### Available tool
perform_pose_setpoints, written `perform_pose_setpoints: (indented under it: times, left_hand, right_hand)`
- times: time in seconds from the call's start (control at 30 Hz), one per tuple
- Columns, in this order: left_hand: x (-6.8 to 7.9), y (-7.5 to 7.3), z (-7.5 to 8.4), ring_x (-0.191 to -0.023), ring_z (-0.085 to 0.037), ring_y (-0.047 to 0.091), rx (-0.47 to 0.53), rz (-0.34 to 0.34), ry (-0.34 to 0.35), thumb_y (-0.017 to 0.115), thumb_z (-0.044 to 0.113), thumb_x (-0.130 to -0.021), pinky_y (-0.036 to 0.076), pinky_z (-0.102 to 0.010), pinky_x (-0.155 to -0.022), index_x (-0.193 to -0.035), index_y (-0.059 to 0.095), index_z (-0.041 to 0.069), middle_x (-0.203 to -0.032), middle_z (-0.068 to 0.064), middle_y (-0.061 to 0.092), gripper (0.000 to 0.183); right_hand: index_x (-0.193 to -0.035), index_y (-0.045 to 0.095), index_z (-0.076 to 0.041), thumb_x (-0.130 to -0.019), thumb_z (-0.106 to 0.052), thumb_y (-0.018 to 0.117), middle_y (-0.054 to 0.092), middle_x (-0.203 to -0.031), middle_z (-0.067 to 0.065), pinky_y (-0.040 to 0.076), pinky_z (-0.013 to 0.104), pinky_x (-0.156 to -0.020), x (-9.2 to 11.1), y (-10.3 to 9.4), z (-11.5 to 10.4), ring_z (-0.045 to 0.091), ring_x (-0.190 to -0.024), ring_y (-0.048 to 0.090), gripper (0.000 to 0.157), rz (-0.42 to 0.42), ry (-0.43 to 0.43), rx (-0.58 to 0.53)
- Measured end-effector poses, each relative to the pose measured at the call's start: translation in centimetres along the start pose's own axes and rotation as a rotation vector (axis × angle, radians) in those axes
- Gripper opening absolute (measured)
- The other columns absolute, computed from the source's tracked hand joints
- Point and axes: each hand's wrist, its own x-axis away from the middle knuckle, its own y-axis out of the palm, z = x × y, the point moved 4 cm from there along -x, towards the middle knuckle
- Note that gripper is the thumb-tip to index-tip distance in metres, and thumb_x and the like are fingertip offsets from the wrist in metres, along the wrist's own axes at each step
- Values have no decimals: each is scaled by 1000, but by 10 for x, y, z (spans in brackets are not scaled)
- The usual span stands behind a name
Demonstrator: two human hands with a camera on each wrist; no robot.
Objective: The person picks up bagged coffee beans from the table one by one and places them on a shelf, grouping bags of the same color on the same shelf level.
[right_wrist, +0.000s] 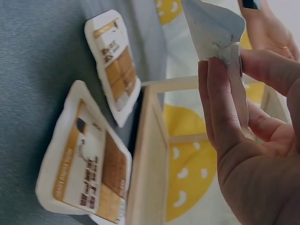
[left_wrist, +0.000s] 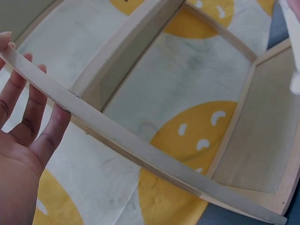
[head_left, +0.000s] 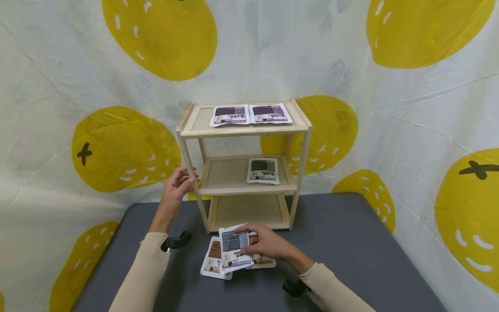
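Note:
My left hand (head_left: 176,188) holds the left front post (left_wrist: 126,129) of a small three-tier wooden shelf (head_left: 235,191), fingers behind it at middle-tier height. In front of the shelf, my right hand (head_left: 267,243) pinches a white pouch (head_left: 235,249) with a blue-grey label, thumb on one face and fingers on the other. In the head view this pouch overlaps two brown-labelled pouches on the table, a left one (head_left: 212,260) and a right one (head_left: 265,262). The right wrist view shows the held pouch's plain silvery side (right_wrist: 213,33) above the brown-labelled pouches (right_wrist: 89,164).
Two purple-labelled pouches (head_left: 231,115) lie side by side on the top tier. A dark-labelled pouch (head_left: 263,170) lies on the right of the middle tier. The bottom tier (head_left: 249,210) sits low over the grey table (head_left: 343,242). Behind hangs a patterned cloth (head_left: 273,56).

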Motion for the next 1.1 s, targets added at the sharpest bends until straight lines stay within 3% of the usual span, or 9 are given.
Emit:
perform_pose_setpoints:
  times: [0.07,0.17,0.27,0.3,0.37,0.5,0.73,0.97,1.1]
  left_hand:
    - [0,-1,0,-102,-16,67,5,1,1,60,11,-103,58,-28,-85,-135,50,-6,-111,-6,62,38]
    - [0,-1,0,-103,-17,68,6,2,3,60,11,-103,58,-28,-85,-135,50,-6,-111,-6,62,38]
    - [0,-1,1,-103,-17,67,-7,1,3,60,13,-103,58,-28,-86,-135,51,-5,-111,-6,62,38]
    - [0,-1,1,-103,-17,67,-9,2,1,60,13,-103,58,-28,-86,-135,51,-4,-112,-6,62,38]
    - [-1,-1,2,-103,-17,67,-18,2,-2,60,14,-103,57,-27,-86,-136,51,-4,-112,-6,61,38]
    - [-1,0,3,-104,-17,67,-24,3,-4,60,14,-103,57,-27,-86,-135,52,-3,-112,-6,62,37]
    - [1,0,0,-105,-17,67,-22,-2,-3,59,13,-103,57,-27,-86,-134,52,-3,-112,-5,62,35]
    - [1,-1,0,-105,-17,66,-15,5,-4,59,12,-103,57,-27,-85,-134,53,-2,-113,-5,62,35]
    - [0,0,1,-104,-17,67,-6,-4,7,59,11,-103,58,-28,-85,-135,51,-5,-112,-7,61,36]
  right_hand:
    - [-144,53,-5,-92,-5,73,64,-124,13,58,36,-72,2,-3,-4,16,-91,69,56,11,2,17]
    - [-146,52,-10,-93,-9,74,63,-94,6,49,27,-61,4,-8,-11,9,-69,58,57,11,-3,50]
    - [-147,51,-11,-93,-11,73,61,-80,3,47,25,-60,4,-12,-16,10,-65,53,58,-5,-20,35]
    - [-147,50,-11,-94,-10,73,63,-82,5,48,25,-61,4,-13,-18,11,-67,56,59,-13,-26,19]
    - [-148,49,-9,-93,-9,73,71,-102,11,54,29,-68,3,-15,-21,15,-81,66,59,-26,-35,-17]
    - [-148,49,-9,-93,-7,72,66,-128,17,59,35,-76,3,-18,-28,21,-97,72,59,-32,-43,-43]
    - [-148,47,-8,-93,-7,72,66,-130,17,58,33,-75,5,-22,-44,22,-94,73,61,-38,-83,-26]
    - [-147,49,-11,-92,-7,74,73,-110,17,53,30,-68,5,-28,-58,18,-81,68,61,24,-97,-24]
    - [-145,52,-10,-91,-6,75,65,-120,17,58,34,-74,4,-34,-65,21,-91,72,60,76,-112,-45]
